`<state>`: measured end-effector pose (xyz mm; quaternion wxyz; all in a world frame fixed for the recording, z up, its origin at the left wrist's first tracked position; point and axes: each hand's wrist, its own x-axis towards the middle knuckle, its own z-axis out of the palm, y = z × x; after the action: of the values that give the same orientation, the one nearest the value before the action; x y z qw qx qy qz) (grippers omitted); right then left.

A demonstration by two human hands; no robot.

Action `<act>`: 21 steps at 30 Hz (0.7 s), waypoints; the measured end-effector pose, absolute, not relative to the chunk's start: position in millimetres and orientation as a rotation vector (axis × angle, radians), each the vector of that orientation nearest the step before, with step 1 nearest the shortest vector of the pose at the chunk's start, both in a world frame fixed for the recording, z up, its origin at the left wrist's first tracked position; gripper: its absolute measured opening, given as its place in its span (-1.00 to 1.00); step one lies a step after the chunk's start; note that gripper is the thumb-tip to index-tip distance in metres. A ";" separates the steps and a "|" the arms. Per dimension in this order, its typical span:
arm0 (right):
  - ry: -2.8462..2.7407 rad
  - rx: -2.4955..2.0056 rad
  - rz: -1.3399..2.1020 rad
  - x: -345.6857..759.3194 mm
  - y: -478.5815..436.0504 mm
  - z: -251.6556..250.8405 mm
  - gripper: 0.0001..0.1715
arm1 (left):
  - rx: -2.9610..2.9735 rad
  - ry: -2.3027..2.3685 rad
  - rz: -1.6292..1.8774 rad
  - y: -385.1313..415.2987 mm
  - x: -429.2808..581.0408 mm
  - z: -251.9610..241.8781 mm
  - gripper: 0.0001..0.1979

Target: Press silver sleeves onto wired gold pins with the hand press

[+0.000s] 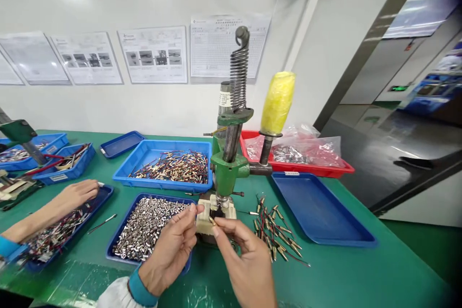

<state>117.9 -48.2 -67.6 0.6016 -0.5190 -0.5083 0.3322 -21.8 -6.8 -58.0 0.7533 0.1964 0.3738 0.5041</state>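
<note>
A green hand press (227,168) with a coil spring and a yellow-wrapped handle (277,103) stands in front of me. Right before its cream-coloured base, my right hand (247,260) pinches a small brass-coloured part (212,221) between thumb and forefinger. My left hand (173,245) is just to the left, thumb and fingertips pressed together; anything between them is too small to make out. Below and beside that hand lies a blue tray of small silver metal pieces (144,226). Right of the press, brass-tipped parts with red and black wires (277,233) are heaped on the table.
Behind are a blue bin of brass-tipped parts (173,166) and a red tray (325,169) with plastic bags. A blue tray (325,209) lies at the right. Another person's hand (81,192) reaches over a blue tray of wired parts (59,236) at the left.
</note>
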 end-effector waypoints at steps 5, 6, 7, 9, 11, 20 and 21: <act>-1.192 -1.166 0.846 104.3 -47.5 -70.6 -0.79 | 0.397 0.814 1.123 -19.1 -7.2 -56.0 -0.56; -1.192 -1.167 0.852 104.1 -47.6 -71.2 -0.79 | 0.404 0.813 1.126 -20.3 -5.6 -55.2 -0.59; -1.190 -1.168 0.856 104.1 -47.8 -71.4 -0.79 | 0.413 0.812 1.129 -21.3 -4.3 -54.5 -0.61; -1.176 -1.167 0.862 104.2 -48.6 -71.0 -0.79 | 0.443 0.806 1.143 -22.8 -2.3 -53.6 -0.65; -1.149 -1.157 0.874 103.6 -49.5 -69.5 -0.79 | 0.486 0.795 1.158 -23.8 -0.9 -53.9 -0.67; -0.951 -0.999 1.033 102.4 -50.0 -65.5 -0.75 | 0.692 0.808 1.169 -24.5 0.1 -60.9 -0.63; -0.948 -0.988 1.047 103.1 -49.6 -66.2 -0.74 | 0.723 0.807 1.157 -23.8 -0.6 -61.1 -0.62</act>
<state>103.1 -49.6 -66.2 0.6510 -0.4352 -0.4177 0.4608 -0.6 -23.8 -61.1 0.7022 0.3247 0.3625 0.5197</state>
